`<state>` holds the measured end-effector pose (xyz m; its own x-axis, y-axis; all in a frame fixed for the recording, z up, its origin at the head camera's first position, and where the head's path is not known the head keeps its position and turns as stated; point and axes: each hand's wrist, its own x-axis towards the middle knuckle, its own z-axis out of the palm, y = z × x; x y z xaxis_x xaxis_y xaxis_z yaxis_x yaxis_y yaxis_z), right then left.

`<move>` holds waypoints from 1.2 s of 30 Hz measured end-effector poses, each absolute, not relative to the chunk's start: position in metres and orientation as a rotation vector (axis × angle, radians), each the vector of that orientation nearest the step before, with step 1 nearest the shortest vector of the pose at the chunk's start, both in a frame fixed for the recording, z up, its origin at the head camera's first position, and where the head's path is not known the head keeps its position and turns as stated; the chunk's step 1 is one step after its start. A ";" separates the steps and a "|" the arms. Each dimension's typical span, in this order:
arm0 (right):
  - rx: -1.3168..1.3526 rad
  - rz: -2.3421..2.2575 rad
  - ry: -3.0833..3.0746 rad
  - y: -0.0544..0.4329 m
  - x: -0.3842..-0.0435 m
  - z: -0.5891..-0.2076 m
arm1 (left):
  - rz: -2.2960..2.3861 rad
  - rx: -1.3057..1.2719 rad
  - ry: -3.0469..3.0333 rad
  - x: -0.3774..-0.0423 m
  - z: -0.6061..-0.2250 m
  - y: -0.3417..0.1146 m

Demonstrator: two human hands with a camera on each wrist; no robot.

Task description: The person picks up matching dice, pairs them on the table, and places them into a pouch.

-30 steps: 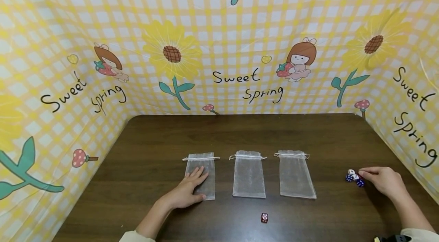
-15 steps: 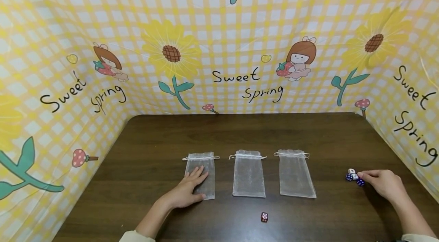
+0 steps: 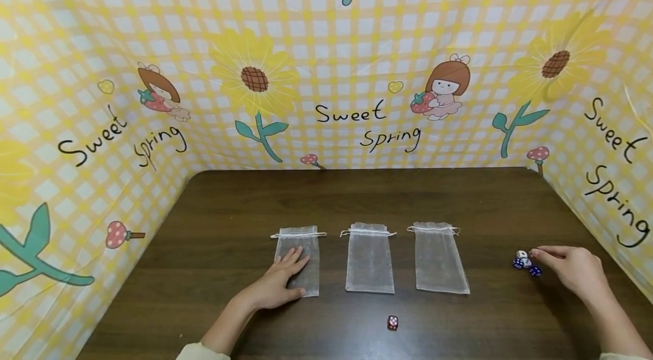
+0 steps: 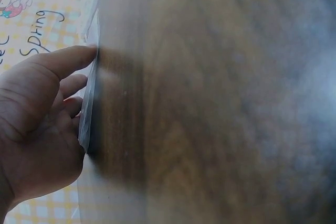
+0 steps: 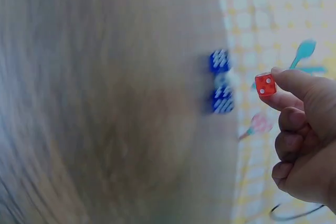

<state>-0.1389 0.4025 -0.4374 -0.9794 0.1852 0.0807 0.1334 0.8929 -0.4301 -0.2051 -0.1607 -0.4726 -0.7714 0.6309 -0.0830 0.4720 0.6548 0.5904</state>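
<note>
My left hand rests with its fingers spread over the leftmost sheer drawstring bag, which lies flat on the table. In the left wrist view, the thumb touches the bag's edge. At the far right, my right hand pinches a red die between thumb and forefinger, the other fingers curled in. Close to its fingertips sits a small cluster of white dice and blue dice. Another red die lies nearer the front of the table.
Two more sheer bags, the middle one and the right one, lie flat in a row with the first. The brown wooden table is enclosed by a yellow checked cloth at the back and sides.
My right hand dips slightly, then rises a little beside the dice cluster, with the red die in its pinch. The left hand keeps its place on the bag.
</note>
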 end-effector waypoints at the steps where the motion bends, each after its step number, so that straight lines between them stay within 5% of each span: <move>1: -0.237 0.666 -2.936 0.398 -0.138 -0.434 | 0.807 0.884 2.592 -0.205 -0.472 -0.161; 36: 0.941 0.495 -2.574 0.240 -0.136 -0.432 | 0.795 0.893 2.603 -0.205 -0.473 -0.161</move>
